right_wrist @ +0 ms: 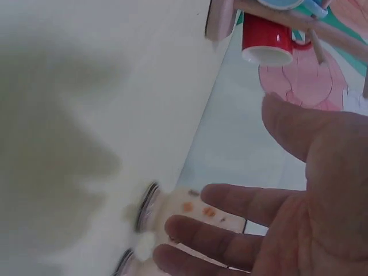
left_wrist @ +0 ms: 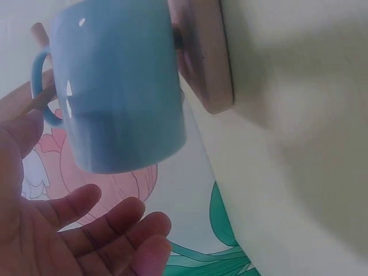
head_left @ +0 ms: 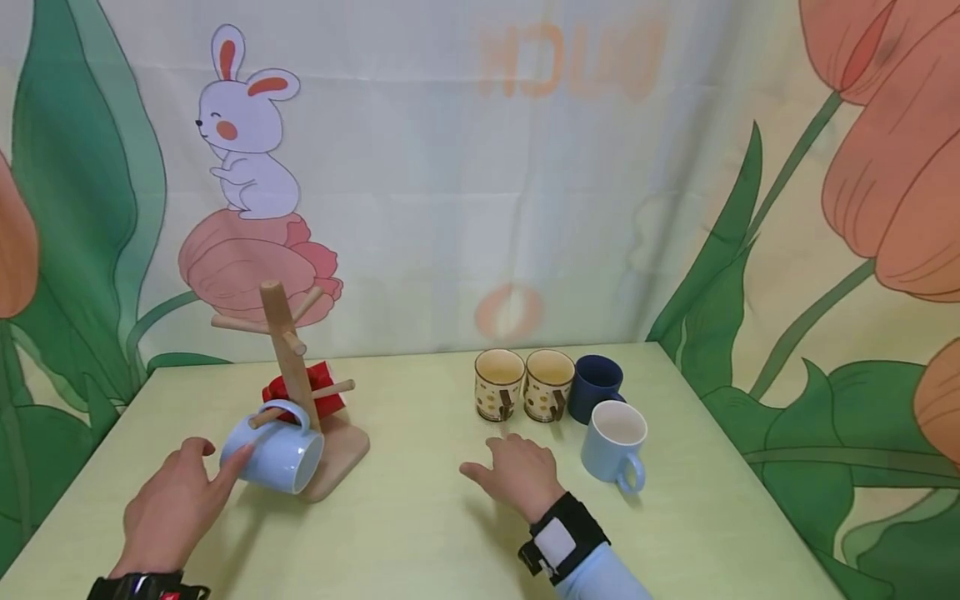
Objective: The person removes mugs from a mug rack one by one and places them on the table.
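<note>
A light blue mug (head_left: pixel 273 460) hangs on its side by its handle from a lower peg of a wooden mug tree (head_left: pixel 288 362). Beside it is my left hand (head_left: pixel 168 508), thumb tip close to the handle and peg. In the left wrist view the other fingers (left_wrist: pixel 118 221) are spread loosely below the mug, with nothing in them. Behind the post hangs a red mug (head_left: pixel 327 404), partly hidden. My right hand (head_left: pixel 522 477) hovers over the table, fingers extended and empty, just in front of two cream patterned mugs (head_left: pixel 489 400).
At the right stand a dark blue mug (head_left: pixel 591 392) and a second light blue mug (head_left: pixel 606 446), both upright. The tree's upper pegs (head_left: pixel 240 323) stick out several ways above the hanging mugs. A printed curtain (head_left: pixel 420 208) closes off the table's far edge.
</note>
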`<state>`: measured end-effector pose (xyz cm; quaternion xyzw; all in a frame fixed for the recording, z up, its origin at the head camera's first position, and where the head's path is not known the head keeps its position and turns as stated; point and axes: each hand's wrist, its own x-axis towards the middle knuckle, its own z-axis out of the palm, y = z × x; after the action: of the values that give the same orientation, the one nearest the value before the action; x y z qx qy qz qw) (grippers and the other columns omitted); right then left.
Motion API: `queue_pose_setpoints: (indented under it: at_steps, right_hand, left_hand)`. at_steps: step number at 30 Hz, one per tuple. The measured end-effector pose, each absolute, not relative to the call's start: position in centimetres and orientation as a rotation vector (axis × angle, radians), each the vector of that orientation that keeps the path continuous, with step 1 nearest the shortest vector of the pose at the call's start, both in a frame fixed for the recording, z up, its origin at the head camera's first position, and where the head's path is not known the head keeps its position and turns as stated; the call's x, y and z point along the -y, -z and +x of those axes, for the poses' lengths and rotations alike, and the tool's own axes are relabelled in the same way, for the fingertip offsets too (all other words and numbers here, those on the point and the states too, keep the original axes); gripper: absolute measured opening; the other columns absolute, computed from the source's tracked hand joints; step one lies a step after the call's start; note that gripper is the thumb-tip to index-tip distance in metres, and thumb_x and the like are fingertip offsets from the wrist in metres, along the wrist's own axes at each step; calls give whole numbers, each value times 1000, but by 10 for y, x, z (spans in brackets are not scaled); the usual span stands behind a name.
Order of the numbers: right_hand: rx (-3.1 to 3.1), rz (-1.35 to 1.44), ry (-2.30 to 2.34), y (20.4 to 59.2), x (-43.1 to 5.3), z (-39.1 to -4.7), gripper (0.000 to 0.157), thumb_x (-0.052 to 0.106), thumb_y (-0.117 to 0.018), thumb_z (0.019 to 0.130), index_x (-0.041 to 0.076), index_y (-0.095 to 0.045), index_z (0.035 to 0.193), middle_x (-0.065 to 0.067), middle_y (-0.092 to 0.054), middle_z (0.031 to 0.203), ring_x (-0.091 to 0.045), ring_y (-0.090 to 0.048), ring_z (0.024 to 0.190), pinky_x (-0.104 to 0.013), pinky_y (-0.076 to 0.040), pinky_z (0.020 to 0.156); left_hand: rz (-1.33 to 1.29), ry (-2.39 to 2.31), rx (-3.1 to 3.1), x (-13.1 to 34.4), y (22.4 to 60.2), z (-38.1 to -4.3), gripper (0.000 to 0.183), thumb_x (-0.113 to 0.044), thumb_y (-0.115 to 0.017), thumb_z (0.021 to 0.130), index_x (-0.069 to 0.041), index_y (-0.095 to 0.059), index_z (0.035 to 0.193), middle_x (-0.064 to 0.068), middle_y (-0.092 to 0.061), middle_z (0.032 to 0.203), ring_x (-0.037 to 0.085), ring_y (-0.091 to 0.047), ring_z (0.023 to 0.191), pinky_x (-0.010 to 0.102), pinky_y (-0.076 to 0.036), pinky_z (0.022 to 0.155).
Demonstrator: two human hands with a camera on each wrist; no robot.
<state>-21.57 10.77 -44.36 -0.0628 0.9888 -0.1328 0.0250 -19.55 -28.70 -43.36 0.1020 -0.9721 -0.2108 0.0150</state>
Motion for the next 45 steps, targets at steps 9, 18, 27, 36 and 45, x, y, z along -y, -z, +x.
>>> queue_pose_setpoints:
  at_steps: [9, 18, 27, 36, 45]
  right_hand:
    - [-3063, -45, 366, 462, -139, -193, 66, 66, -62, 85, 13, -68, 125, -14, -66, 109, -37, -62, 100, -57, -47, 81]
    - [-3067, 27, 391, 468, -145, -185, 66, 66, -62, 86, 14, -68, 125, -14, -66, 108, -37, -62, 99, -58, -47, 82]
    - [-3098, 18, 396, 466, -144, -184, 65, 65, -62, 86, 13, -68, 125, -14, -66, 105, -36, -62, 97, -56, -48, 80]
    - [-3103, 19, 419, 467, -142, -186, 64, 64, -63, 86, 12, -68, 124, -15, -65, 105, -36, -62, 97, -57, -48, 81]
    - [-3111, 22, 403, 469, -143, -187, 64, 63, -64, 86, 11, -68, 124, -15, -65, 104, -36, -62, 95, -55, -48, 79]
  left_hand:
    - [421, 749, 3077, 288, 448, -196, 107, -81, -31, 89, 18, -39, 128, 38, -53, 110, 49, -57, 93, 56, -49, 66]
    - [469, 881, 3134, 287, 465, -198, 116, -81, -22, 89, 26, -30, 132, 47, -42, 127, 60, -48, 110, 66, -43, 84]
    - [413, 1104, 3115, 284, 471, -201, 119, -79, -24, 91, 31, -13, 134, 42, -54, 104, 52, -56, 99, 60, -45, 85]
    - [614, 1515, 2969, 273, 466, -210, 124, -91, -23, 79, 24, -27, 126, 27, -61, 92, 24, -68, 70, 48, -52, 76]
    - [580, 1704, 2905, 272, 467, -215, 124, -90, -25, 80, 24, -29, 130, 34, -59, 108, 27, -70, 79, 43, -56, 78]
